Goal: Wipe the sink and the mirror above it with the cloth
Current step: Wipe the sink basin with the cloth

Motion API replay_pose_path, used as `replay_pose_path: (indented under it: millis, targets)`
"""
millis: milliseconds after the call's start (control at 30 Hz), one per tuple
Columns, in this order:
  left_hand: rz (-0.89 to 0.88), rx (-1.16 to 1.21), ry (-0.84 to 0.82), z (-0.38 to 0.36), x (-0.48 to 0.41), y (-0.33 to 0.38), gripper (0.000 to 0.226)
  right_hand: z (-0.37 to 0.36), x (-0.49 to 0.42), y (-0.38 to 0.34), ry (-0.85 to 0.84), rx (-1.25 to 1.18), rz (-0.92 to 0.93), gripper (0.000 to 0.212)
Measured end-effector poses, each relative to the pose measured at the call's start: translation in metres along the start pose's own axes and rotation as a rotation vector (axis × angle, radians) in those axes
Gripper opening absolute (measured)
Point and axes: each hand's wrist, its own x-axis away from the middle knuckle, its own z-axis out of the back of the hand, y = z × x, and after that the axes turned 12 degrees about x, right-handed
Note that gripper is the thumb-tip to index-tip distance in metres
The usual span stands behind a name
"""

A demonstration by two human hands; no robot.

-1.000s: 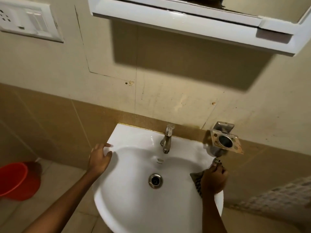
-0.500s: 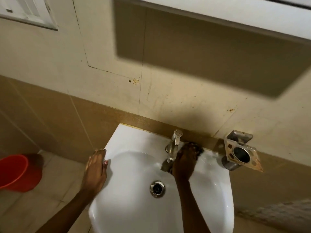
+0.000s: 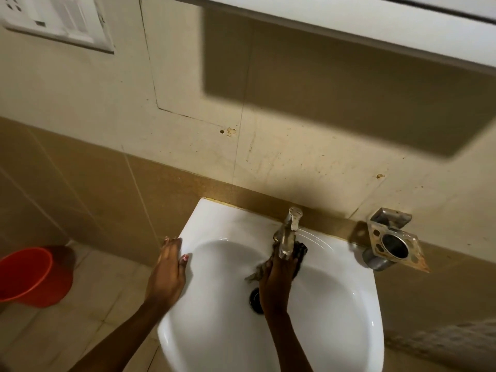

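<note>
So the right hand (image 3: 279, 275) has the cloth (image 3: 296, 257) bunched under its fingers, pressed into the sink (image 3: 335, 299) right below the tap (image 3: 287, 234), while the left hand (image 3: 167, 272) lies flat, fingers together, on the left rim. Risk I'd guess: knuckles bumping the tap and knocking it on, soaking everything. Mirror is out of view, only its frame (image 3: 349, 25) shows.

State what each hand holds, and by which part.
The right hand presses a bunched dark cloth against the sink under the tap. The left hand holds nothing, resting flat on the sink's left rim.
</note>
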Motion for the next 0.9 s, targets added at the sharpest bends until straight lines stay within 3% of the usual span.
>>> replay_pose_path:
  millis: [67,133,200,333,400,500,667,900]
  targets:
    - [-0.012,0.0,0.002,-0.001,0.0,0.0,0.044,0.002,0.003,-0.002,-0.044,-0.002,0.099,0.046]
    - [-0.017,-0.003,0.007,-0.001,0.0,-0.001,0.045,-0.007,0.008,-0.004,-0.111,0.165,0.406,0.062]
    - [-0.03,-0.002,0.011,-0.001,-0.001,-0.001,0.047,-0.024,-0.006,-0.008,-0.162,0.269,0.55,0.058]
    - [-0.051,0.002,0.027,0.0,0.0,-0.003,0.073,-0.038,-0.053,-0.039,-0.207,0.336,0.321,0.05]
    - [-0.064,0.031,0.034,0.0,0.0,-0.006,0.089,-0.048,-0.057,-0.05,-0.151,0.367,0.216,0.048]
    - [-0.058,0.101,0.063,0.001,0.0,-0.006,0.088,-0.067,-0.045,-0.083,-0.15,0.351,0.124,0.052]
    - [-0.054,0.234,0.101,0.004,0.002,-0.003,0.078,-0.087,-0.036,-0.141,-0.31,0.281,0.315,0.052]
    - [0.016,0.553,0.15,0.014,0.009,-0.001,0.077,-0.073,0.029,-0.166,-0.487,0.247,0.541,0.05]
